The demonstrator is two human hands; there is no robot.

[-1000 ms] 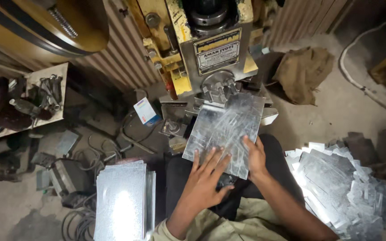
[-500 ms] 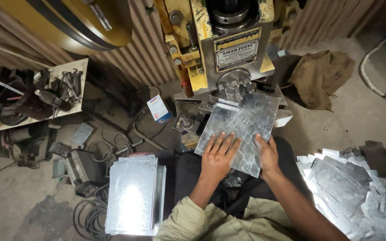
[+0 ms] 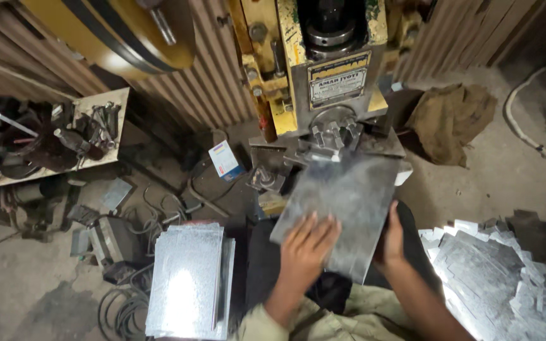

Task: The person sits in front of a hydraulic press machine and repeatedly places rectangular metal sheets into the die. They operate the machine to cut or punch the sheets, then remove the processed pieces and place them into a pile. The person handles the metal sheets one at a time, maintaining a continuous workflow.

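While my left hand [image 3: 306, 247] lies flat, fingers spread, on the metal sheet [image 3: 344, 202] and my right hand [image 3: 392, 243] clamps its edge, I feed it toward the press [image 3: 330, 95] at twelve o'clock; next, careful alignment.

The metal sheet [image 3: 342, 208] is motion-blurred — its far edge seemingly hidden under the press [image 3: 330, 82]. The scrap pile [image 3: 507, 284] and sheet stack [image 3: 188, 284] run off-frame.
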